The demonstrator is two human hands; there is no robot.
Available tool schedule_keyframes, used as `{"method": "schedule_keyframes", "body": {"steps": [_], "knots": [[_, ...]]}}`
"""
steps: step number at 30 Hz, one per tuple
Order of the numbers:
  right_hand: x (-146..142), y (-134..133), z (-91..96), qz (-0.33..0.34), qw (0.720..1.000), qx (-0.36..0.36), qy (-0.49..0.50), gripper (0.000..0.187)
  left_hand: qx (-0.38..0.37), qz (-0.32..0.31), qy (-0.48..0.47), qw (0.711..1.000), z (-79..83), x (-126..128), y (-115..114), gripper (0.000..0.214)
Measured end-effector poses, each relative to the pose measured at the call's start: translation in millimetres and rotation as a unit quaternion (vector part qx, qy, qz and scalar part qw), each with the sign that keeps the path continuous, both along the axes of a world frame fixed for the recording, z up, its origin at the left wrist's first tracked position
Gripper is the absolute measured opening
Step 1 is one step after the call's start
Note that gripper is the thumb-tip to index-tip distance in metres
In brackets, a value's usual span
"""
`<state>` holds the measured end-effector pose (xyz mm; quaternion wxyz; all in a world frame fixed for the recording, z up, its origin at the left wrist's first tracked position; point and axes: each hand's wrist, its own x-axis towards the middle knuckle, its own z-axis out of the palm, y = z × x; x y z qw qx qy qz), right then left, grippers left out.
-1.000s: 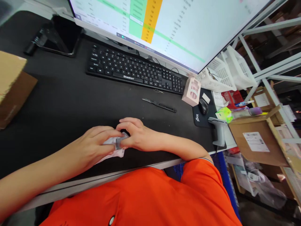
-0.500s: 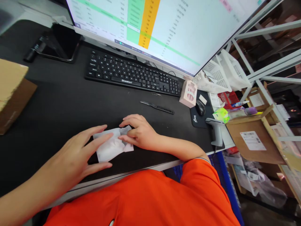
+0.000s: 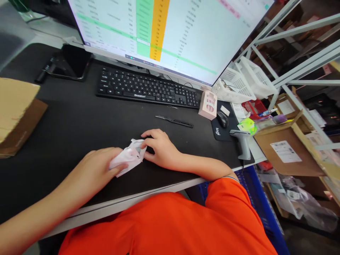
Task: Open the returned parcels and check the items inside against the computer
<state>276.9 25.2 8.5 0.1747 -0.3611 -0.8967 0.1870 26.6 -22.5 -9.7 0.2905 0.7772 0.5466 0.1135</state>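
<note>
A small white plastic pouch is between my hands near the front edge of the black desk. My left hand is closed round its left end, thumb on the near side and fingers behind. At the pouch's right end, my right hand pinches the edge of its mouth with thumb and fingers. The mouth gapes a little, and something pinkish shows faintly through the film; I cannot make out what it is. Beyond my right hand lies a dark craft knife, blade pointing left.
A black keyboard lies below the monitor. To the right are a pink box, a mouse and a grey barcode scanner. A cardboard box stands at left, near a phone-like black slab.
My left hand has gone from spread fingers over the pouch to gripping it. The pouch has become bunched and tilted up, its right end now opened by my right hand.
</note>
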Motion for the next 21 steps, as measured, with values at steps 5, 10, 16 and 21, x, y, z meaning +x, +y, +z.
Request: {"method": "schedule_keyframes", "body": {"steps": [5, 10, 16, 21], "knots": [[0, 8, 7.5, 0.005, 0.997, 0.078, 0.004, 0.035, -0.014, 0.072, -0.118, 0.99, 2.9, -1, -3, 0.035], [3, 10, 11.1, -0.01, 0.989, 0.145, -0.004, 0.035, -0.171, 0.147, -0.196, 0.954, 10.9, 1, -2, 0.046], [5, 7, 19.4, -0.014, 0.992, 0.125, 0.019, 0.018, -0.19, 0.208, -0.245, 0.928, 15.1, 7, 0, 0.053], [2, 10, 14.9, 0.016, 0.993, 0.086, 0.075, 0.035, -0.198, 0.235, -0.295, 0.905, 4.0, 8, -2, 0.053]]}}
